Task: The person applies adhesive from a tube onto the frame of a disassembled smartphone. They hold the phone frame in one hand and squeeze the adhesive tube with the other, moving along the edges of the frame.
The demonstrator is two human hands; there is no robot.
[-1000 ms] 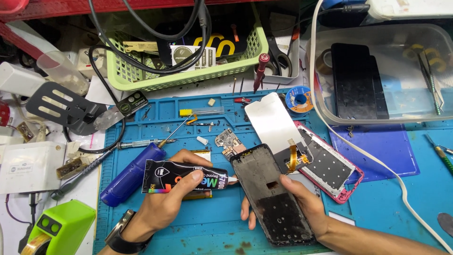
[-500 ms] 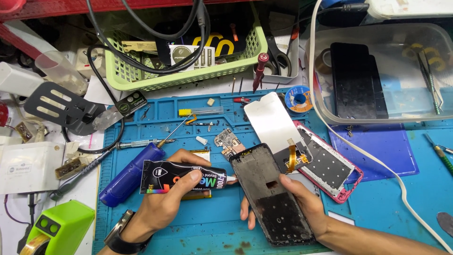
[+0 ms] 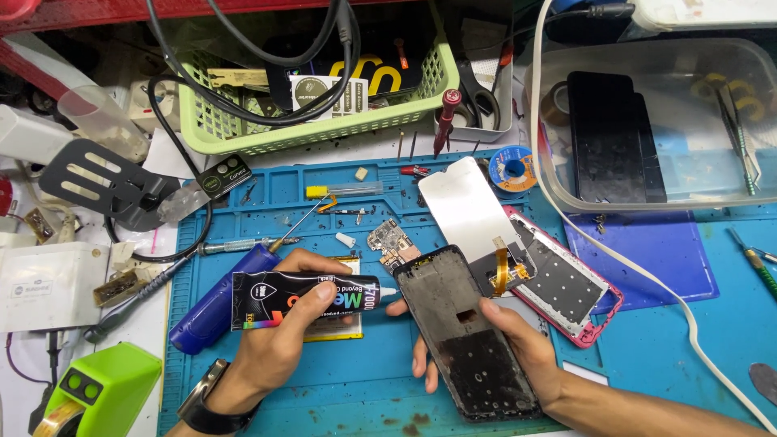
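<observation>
Glue tube [image 3: 303, 299], black with a rainbow patch near its tail, is gripped tight in the left hand [image 3: 279, 344]; its long axis runs left-right and the white nozzle is aimed right, pretty much at the top corner of the phone frame [image 3: 468, 333]. That frame is clamped in the right hand [image 3: 518, 348], long axis tilted top-left to bottom-right, over the blue mat [image 3: 647, 356]. Round and square white-and-black stickers can be seen up in the green basket [image 3: 324, 121].

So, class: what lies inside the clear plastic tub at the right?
The clear tub holds a dark phone panel, tweezers and a tape roll. Whatever lies under the panel is covered.
</observation>
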